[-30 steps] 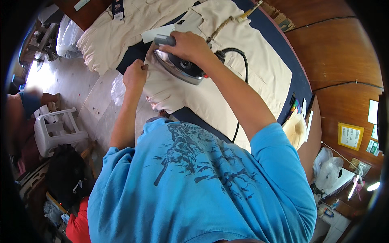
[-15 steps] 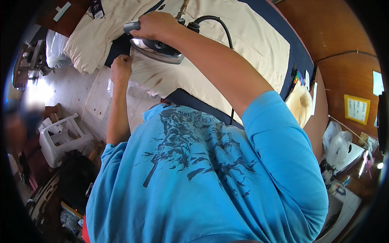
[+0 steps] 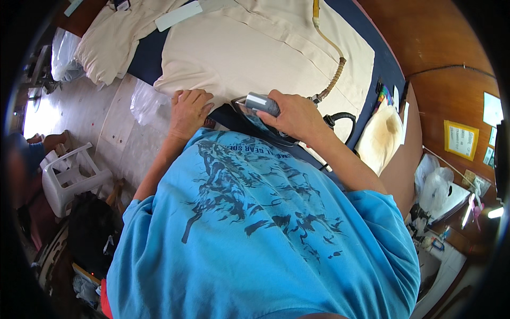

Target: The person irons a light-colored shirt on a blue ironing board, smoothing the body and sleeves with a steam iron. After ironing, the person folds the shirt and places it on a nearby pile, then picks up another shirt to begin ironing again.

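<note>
My right hand [image 3: 295, 114] is closed round the grey handle of a steam iron [image 3: 252, 118], which sits at the near edge of the dark blue board cover [image 3: 151, 57], close to my shirt. A cream fabric garment [image 3: 249, 58] lies spread over the board. At its near left edge, my left hand [image 3: 187, 112] has its fingers bent over the cloth, which wrinkles beside them. From the iron a ribbed brown hose [image 3: 336, 80] runs up across the fabric, and a black cord [image 3: 348, 122] loops beside my right wrist. The iron's soleplate is mostly hidden.
Another bunched cream cloth [image 3: 106, 45] hangs over the board's far left, beside a white strip [image 3: 179, 15]. A stained pale cloth [image 3: 380, 138] hangs at the right edge. A white plastic stool [image 3: 74, 178] stands on the floor at left, near a clear plastic bag [image 3: 146, 103].
My right hand has brought the iron from the far left down to the near edge. My left hand has moved nearer and rightward onto the cloth. The white strip now shows.
</note>
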A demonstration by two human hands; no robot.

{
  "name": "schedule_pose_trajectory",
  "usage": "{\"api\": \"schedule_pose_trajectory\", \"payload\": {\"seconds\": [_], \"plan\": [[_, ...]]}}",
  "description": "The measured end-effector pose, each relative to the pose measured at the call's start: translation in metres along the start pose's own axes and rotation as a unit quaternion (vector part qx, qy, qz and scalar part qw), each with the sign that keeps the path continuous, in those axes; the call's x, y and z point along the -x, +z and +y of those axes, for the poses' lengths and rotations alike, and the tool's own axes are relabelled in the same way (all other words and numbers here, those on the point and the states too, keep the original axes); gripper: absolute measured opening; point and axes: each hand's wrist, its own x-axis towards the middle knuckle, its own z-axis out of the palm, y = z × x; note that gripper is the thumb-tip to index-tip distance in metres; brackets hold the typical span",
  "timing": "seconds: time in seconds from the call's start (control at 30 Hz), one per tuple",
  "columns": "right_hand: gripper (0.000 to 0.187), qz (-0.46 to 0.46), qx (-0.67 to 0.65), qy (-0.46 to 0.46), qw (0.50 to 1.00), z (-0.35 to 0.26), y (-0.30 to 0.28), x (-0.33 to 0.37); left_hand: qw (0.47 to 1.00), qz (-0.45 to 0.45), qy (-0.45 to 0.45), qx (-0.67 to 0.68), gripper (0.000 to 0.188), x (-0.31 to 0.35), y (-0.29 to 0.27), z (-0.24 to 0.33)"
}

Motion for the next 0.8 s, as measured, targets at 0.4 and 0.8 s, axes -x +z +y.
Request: {"api": "schedule_pose_trajectory", "payload": {"seconds": [0.4,0.8], "plan": [[0.055,0.194,0.026,0.068,0.978,0.098,-0.03,-0.044,0.983,-0.1,-0.011,-0.153,0.068,-0.036,0.059,0.049],[0.046,0.028,0.011,0.001,1.0,0.077,-0.002,0.026,0.977,-0.101,-0.052,-0.18,0.064,-0.017,0.04,0.027]]}}
